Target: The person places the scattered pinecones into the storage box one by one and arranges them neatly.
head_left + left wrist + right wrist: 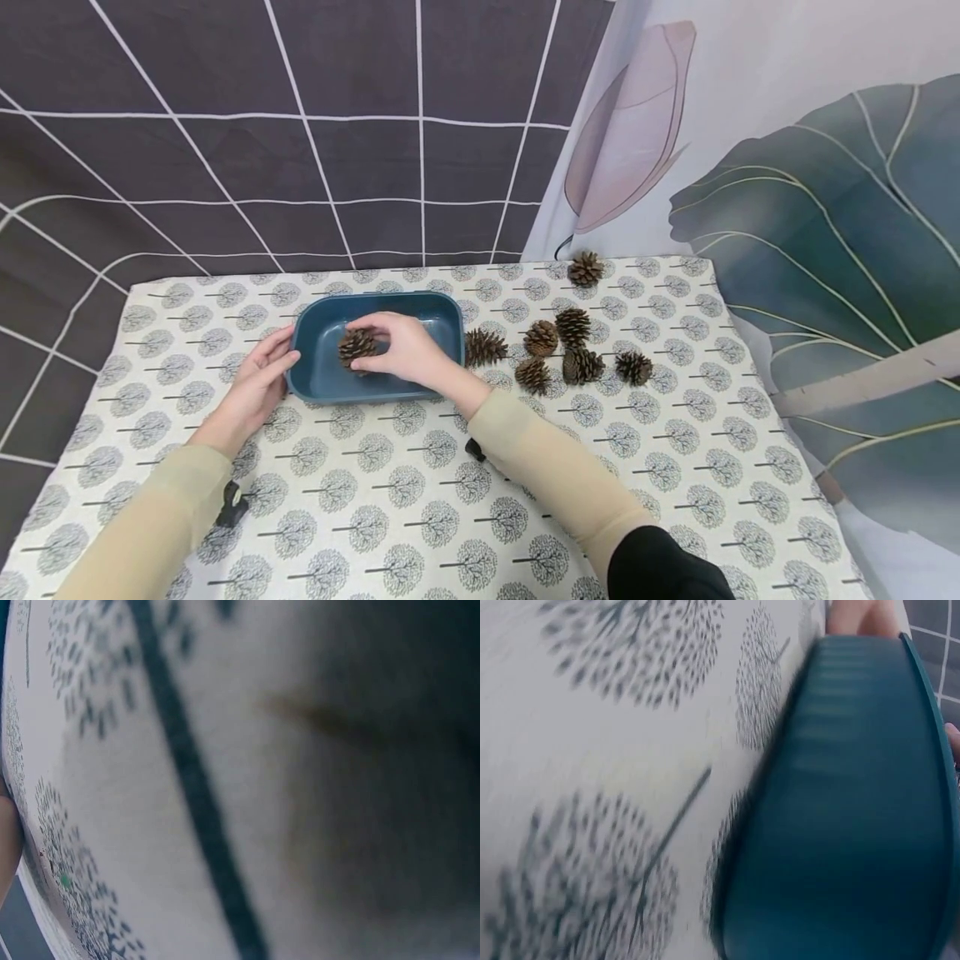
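Blue bin point(318, 350) edges leave room around the right hand's point(401, 346) pinched pinecone point(354, 347).

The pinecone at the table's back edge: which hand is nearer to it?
Right. The right hand holds another pinecone over the tray, left of the back pinecone; the left hand is farther, at the tray's left end.

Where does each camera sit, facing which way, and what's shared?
Head: on the head, facing forward and down at the tub; left grip, right grip, sleeves show.
Left wrist: worn there, facing cloth up close; skin at left edge.
Right wrist: worn there, facing the tub's side; skin at top and right.
Head and right wrist share the tub.
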Demonstrator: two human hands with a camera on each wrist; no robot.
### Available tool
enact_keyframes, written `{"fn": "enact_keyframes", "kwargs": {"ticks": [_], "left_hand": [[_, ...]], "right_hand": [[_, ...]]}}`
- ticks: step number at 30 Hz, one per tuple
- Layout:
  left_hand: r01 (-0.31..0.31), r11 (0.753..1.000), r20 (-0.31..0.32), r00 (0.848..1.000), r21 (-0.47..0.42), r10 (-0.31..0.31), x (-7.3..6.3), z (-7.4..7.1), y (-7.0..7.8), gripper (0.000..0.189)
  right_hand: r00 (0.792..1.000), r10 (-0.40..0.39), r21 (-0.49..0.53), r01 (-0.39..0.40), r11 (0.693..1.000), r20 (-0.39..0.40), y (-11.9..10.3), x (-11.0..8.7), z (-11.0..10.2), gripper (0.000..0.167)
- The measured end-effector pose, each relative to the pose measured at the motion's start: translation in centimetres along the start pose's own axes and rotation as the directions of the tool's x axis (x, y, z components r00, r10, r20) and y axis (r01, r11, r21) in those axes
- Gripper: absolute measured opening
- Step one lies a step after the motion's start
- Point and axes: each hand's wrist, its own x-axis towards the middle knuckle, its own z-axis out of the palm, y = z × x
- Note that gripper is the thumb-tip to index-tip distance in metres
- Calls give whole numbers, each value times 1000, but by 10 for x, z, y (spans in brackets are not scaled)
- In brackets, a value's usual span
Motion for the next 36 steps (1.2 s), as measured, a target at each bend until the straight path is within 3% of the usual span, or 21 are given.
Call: {"fn": "enact_keyframes", "kwargs": {"ticks": [10,18,22,36], "left_hand": [[0,1000,5,1000,20,0,0,-2,-1,44],[-8,1000,23,1000,23,8,1,-2,-1,44],[-15,1000,26,1000,6,15,1,-3,-1,43],[22,999,2,1000,38,-23,0,-3,1,42]], "right_hand": [[995,13,-182,6,983,103,-2,20,31,58],[987,13,-409,54,911,159,-9,26,45,56],[986,22,-435,52,899,163,-11,29,49,55],[979,-5,-401,88,912,203,-8,30,50,55]]}}
